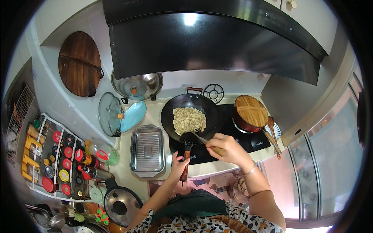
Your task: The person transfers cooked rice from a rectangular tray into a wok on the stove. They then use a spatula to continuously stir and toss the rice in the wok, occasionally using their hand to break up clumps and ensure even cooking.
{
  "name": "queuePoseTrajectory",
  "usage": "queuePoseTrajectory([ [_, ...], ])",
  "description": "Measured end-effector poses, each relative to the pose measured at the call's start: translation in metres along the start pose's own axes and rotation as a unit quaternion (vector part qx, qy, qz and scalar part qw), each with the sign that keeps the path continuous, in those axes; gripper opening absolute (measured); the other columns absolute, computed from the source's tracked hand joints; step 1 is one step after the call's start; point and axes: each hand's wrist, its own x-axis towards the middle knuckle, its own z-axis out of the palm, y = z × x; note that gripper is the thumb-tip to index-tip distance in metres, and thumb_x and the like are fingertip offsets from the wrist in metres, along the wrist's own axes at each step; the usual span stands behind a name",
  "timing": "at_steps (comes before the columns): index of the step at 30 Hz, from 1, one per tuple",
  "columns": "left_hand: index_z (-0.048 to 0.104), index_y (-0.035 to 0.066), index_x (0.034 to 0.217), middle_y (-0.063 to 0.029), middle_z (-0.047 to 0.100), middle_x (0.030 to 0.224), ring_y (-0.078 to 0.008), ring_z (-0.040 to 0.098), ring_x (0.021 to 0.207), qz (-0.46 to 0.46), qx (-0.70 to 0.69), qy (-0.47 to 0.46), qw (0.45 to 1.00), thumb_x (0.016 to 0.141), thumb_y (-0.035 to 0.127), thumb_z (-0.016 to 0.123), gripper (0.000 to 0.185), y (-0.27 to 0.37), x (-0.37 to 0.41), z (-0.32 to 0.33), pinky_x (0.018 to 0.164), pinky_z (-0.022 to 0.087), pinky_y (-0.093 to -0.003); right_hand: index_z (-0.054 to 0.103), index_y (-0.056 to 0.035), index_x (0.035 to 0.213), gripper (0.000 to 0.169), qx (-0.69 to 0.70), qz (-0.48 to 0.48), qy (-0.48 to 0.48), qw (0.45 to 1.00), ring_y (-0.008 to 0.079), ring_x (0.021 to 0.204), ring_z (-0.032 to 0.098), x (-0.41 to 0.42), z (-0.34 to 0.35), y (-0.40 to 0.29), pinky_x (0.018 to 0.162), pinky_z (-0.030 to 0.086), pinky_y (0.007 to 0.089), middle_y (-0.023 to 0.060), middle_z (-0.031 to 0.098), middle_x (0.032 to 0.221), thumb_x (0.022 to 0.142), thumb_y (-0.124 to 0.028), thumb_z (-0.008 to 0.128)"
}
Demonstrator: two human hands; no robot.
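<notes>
A black wok [167, 118] stands on the dark glass cooktop [223, 118] with a pale yellow, crumbly chopped food [189, 120] spread across its middle. My right hand [227, 149] grips a spatula [199, 137] by its wooden handle. The metal blade reaches into the wok at the food's near edge, where it is partly hidden. At the wok's wooden handle [186, 167], my left hand [177, 169] is loosely spread, its thumb against or over the wood and its fingers apart on the left side.
Left of the wok lies an empty clear glass baking dish [147, 150]. A red pot with a wooden lid [250, 112] stands at the right, beside a wooden spatula [271, 128]. A rack of jars and bottles [62, 163] fills the left. The black range hood [209, 43] overhangs the back.
</notes>
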Motion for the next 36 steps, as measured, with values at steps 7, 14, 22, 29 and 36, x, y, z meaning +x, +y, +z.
queuePoseTrajectory([
  [7, 0.037, 0.009, 0.127, -0.0188, 0.054, 0.115, -0.0256, 0.063, 0.081, -0.220, -0.157, -0.133, 0.954, 0.088, 0.021, 0.061, 0.047, 0.027, -0.024, 0.001, 0.064, 0.056, -0.0406, 0.064, -0.0031, 0.075, 0.006, -0.031, 0.031, 0.153, 0.987, 0.0275, 0.061, 0.059, 0.024, 0.012, 0.063, 0.057, 0.048, 0.0314, 0.0127, 0.059, 0.067, 0.072, -0.005, 0.068],
  [14, 0.049, 0.010, 0.112, -0.0121, 0.060, 0.102, -0.0098, 0.046, 0.056, -0.227, -0.170, -0.164, 0.945, 0.088, 0.024, 0.062, 0.030, 0.027, -0.033, -0.002, 0.047, 0.037, -0.0245, 0.060, 0.0031, 0.065, 0.024, -0.104, 0.292, 0.325, 0.893, 0.0227, 0.047, 0.063, 0.040, -0.029, 0.076, 0.047, 0.049, 0.0311, 0.0126, 0.060, 0.053, 0.078, -0.016, 0.067],
  [22, 0.049, 0.010, 0.110, -0.0114, 0.059, 0.097, -0.0096, 0.044, 0.055, -0.216, -0.161, -0.164, 0.949, 0.086, 0.025, 0.065, 0.033, 0.024, -0.032, 0.003, 0.046, 0.035, -0.0239, 0.049, 0.0020, 0.070, 0.022, 0.322, 0.358, 0.409, 0.775, 0.0201, 0.055, 0.065, 0.033, 0.046, 0.145, 0.046, 0.055, 0.0305, 0.0131, 0.061, 0.064, 0.082, -0.011, 0.062],
  [29, 0.048, 0.009, 0.111, -0.0109, 0.059, 0.093, -0.0091, 0.044, 0.052, -0.217, -0.163, -0.153, 0.950, 0.086, 0.024, 0.064, 0.034, 0.021, -0.030, 0.000, 0.044, 0.035, -0.0244, 0.056, 0.0005, 0.071, 0.014, 0.113, 0.227, 0.280, 0.926, 0.0104, 0.059, 0.058, 0.041, 0.034, 0.102, 0.056, 0.046, 0.0266, 0.0075, 0.060, 0.061, 0.075, -0.009, 0.065],
  [36, 0.046, 0.005, 0.116, -0.0102, 0.060, 0.091, -0.0077, 0.043, 0.051, -0.202, -0.135, -0.143, 0.959, 0.084, 0.016, 0.065, 0.039, 0.030, -0.038, 0.005, 0.044, 0.034, -0.0232, 0.054, 0.0018, 0.068, 0.011, 0.117, 0.333, 0.286, 0.891, 0.0171, 0.052, 0.064, 0.082, -0.034, 0.166, 0.045, 0.052, 0.0283, 0.0113, 0.061, 0.059, 0.076, -0.003, 0.057],
])
